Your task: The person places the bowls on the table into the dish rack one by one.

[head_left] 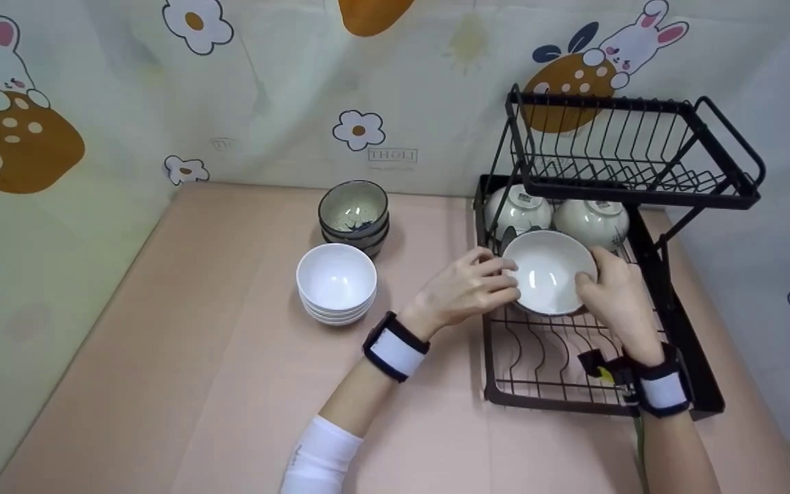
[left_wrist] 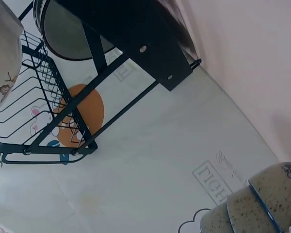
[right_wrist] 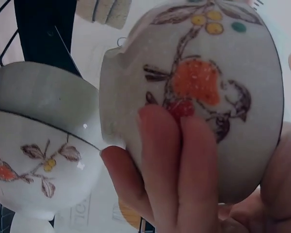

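Observation:
A white bowl (head_left: 550, 274) is tilted over the dish rack (head_left: 559, 394), its inside facing up in the head view. At its right side, my right hand (head_left: 614, 291) grips it, thumb over the rim; in the right wrist view, fingers (right_wrist: 199, 170) press its outer wall, painted with an orange bird. My left hand (head_left: 474, 288) holds the left rim with bent fingers, its thumb hidden. Behind it, two upturned bowls, one left (head_left: 520, 209) and one right (head_left: 592, 221), sit in the rack's lower level. The left wrist view does not show the left hand.
A stack of small white bowls (head_left: 337, 278) stands left of the rack. Right behind it is a stack of grey-green speckled bowls (head_left: 354, 207). The rack's raised upper basket (head_left: 614, 147) overhangs the back bowls. A patterned cloth (head_left: 271, 96) hangs behind the table.

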Action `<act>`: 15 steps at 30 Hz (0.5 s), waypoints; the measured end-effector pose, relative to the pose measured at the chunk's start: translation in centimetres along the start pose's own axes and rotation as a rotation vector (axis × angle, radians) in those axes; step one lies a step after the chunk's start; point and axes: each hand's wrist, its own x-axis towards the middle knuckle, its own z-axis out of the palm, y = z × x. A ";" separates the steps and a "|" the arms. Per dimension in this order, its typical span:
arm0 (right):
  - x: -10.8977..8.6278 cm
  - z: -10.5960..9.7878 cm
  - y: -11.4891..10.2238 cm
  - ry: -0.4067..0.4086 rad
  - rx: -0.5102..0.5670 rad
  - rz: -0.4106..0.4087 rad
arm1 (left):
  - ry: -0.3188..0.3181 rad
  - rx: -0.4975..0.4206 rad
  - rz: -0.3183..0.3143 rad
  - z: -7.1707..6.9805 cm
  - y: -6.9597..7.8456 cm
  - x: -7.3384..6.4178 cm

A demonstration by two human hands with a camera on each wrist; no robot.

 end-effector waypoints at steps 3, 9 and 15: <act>0.1 -0.6 0.4 0.006 0.017 0.005 | -0.013 0.022 -0.037 0.1 0.2 -0.1; 0.2 -2.3 1.3 0.082 0.016 0.035 | -0.049 0.005 -0.064 0.3 0.3 -0.3; 0.5 -3.4 2.7 0.190 -0.032 0.077 | -0.227 -0.111 -0.101 0.8 0.3 -0.6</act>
